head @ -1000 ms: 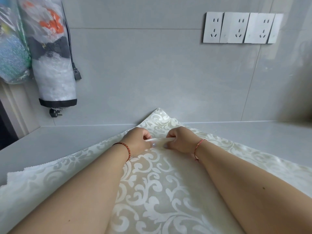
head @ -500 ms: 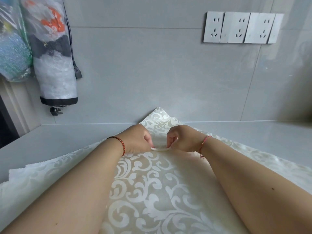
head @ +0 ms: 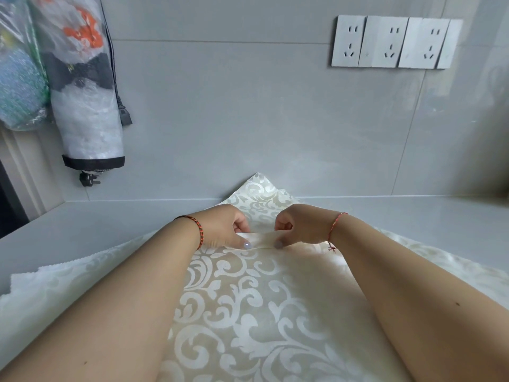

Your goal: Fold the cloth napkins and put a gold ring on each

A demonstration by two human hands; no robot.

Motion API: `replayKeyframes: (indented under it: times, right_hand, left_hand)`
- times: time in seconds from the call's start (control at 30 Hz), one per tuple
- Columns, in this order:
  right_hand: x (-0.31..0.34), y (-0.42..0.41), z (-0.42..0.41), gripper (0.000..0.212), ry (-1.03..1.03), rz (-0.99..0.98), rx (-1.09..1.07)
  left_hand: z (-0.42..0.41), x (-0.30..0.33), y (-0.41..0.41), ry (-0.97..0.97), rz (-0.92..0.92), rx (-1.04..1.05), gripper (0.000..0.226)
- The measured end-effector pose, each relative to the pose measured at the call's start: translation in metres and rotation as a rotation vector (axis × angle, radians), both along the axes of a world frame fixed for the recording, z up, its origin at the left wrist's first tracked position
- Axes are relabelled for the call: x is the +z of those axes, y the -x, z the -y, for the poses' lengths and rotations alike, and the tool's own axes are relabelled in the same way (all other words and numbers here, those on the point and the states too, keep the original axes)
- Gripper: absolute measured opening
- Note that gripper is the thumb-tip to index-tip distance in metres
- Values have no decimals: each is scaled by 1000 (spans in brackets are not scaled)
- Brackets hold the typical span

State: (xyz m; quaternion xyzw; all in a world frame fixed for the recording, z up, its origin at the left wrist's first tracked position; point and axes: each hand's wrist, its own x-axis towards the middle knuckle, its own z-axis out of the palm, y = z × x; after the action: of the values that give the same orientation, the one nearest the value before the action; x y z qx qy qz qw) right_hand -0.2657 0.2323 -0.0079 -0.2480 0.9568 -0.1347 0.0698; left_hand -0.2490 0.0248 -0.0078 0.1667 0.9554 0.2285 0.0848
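three wall sockets (head: 391,41) above napkin (head: 248,312)

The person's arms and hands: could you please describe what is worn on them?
Both forearms are bare, with no sleeves in view. The left hand has a braided red and dark cord bracelet at the wrist; the right hand has a thinner red string bracelet with loose knotted ends. The visible thumbnails wear pale polish.

Your napkin (head: 248,312) lies spread on the counter (head: 96,224), its far corner against the wall (head: 248,119). Your left hand (head: 223,226) and right hand (head: 300,226) sit side by side on it. 3 sockets (head: 391,41) sit up right; hanging bags (head: 82,86) up left.
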Motion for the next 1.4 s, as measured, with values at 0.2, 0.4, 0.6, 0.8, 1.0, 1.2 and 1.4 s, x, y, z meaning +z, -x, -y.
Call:
replayKeyframes:
  times: [0.2,0.4,0.6,0.8,1.0,1.2,1.4]
  right_hand:
    - [6,-8,5,29,-4,-73,20]
    - [12,-13,10,26,-134,-45,34]
    - [20,-18,6,11,-98,95,-3]
    - [12,-14,4,21,-152,65,8]
    - [18,-22,13,21,-283,28,49]
    - [31,-37,23,29,-382,1,20]
    - [22,-58,23,10,-308,-187,-8]
  left_hand:
    - [-9,7,-9,70,-125,-17,18]
    - [-14,12,-17,184,-127,-35,22]
    - [-13,27,-17,170,70,2,13]
    - [-8,12,-9,179,24,-42,17]
    - [-7,18,-16,311,75,9,34]
    - [-17,28,-28,452,44,22,20]
    - [-15,20,-47,341,-87,12,13]
